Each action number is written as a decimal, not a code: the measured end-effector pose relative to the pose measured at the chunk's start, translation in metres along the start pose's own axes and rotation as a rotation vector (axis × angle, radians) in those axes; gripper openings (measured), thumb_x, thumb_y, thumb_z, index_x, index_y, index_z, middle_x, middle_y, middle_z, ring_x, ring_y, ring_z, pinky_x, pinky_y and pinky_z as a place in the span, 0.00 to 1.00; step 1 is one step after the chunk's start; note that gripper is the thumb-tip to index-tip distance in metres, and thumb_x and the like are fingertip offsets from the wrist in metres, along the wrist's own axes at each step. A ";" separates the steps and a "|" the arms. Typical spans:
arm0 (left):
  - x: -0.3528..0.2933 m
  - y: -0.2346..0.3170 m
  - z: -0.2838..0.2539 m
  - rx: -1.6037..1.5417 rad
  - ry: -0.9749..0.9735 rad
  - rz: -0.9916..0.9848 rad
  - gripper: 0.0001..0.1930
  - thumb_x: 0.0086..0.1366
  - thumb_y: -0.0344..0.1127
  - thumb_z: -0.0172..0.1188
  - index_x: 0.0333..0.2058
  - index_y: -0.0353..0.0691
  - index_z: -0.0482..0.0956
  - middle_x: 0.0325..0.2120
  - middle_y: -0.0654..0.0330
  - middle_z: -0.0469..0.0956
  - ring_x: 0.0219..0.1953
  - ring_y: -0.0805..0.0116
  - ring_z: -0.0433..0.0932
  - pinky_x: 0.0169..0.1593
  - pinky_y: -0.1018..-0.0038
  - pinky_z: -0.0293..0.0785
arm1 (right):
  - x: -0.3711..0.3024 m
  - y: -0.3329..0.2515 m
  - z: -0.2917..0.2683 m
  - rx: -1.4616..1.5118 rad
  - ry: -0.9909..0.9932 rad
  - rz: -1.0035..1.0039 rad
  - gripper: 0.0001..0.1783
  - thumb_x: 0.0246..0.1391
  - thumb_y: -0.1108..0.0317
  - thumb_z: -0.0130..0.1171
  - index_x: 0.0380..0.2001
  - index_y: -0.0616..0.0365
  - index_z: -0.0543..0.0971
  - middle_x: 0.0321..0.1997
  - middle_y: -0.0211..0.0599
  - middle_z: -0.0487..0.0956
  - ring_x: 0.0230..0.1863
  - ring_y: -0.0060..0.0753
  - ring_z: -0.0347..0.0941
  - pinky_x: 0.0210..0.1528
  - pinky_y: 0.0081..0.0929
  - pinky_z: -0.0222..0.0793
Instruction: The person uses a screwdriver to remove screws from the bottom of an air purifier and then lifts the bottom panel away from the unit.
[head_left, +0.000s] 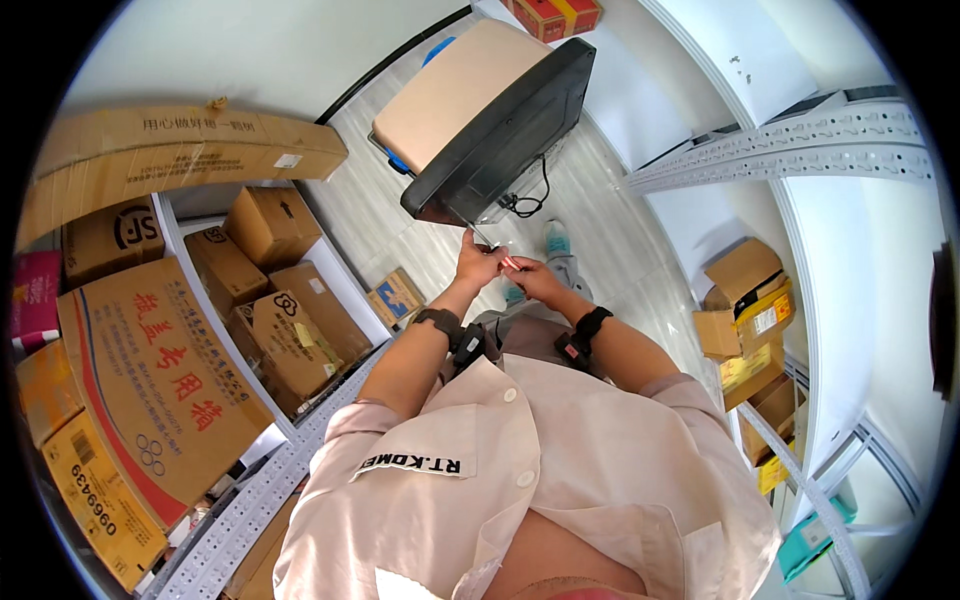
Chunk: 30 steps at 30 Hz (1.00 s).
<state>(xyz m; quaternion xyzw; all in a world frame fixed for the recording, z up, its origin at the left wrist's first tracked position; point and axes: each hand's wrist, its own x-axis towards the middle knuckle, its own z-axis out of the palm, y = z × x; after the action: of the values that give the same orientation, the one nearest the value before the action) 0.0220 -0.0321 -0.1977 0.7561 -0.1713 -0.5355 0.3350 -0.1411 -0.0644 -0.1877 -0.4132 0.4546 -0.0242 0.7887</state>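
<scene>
My left hand [478,262] and my right hand [540,283] meet low in front of my body, fingers pinched together. A thin, small piece with a reddish-white part [511,264] shows between them; its kind is too small to make out. Just beyond my left fingertips is the lower edge of a large black panel [505,140], tilted against a beige bin [455,85] with blue handles. Near that lower edge, a coiled black cable [527,205] hangs by the panel, just beyond my hands.
Shelves with several cardboard boxes [165,390] stand on the left, a long carton [190,150] across their far end. A small box [397,297] lies on the grey floor [625,290]. Opened cartons [745,300] and white metal shelving [790,150] line the right. A red box [553,18] sits far ahead.
</scene>
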 end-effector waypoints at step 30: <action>-0.008 0.008 0.001 -0.101 -0.076 -0.056 0.28 0.60 0.33 0.65 0.55 0.31 0.65 0.35 0.53 0.79 0.30 0.71 0.79 0.31 0.77 0.78 | 0.012 0.025 0.002 -0.141 0.064 -0.267 0.18 0.53 0.64 0.57 0.47 0.58 0.73 0.33 0.37 0.75 0.35 0.29 0.71 0.38 0.30 0.67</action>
<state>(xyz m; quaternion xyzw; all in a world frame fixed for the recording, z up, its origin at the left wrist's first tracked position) 0.0185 -0.0332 -0.1870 0.7217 -0.1354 -0.5810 0.3510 -0.1410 -0.0517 -0.2128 -0.5234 0.4211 -0.1100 0.7326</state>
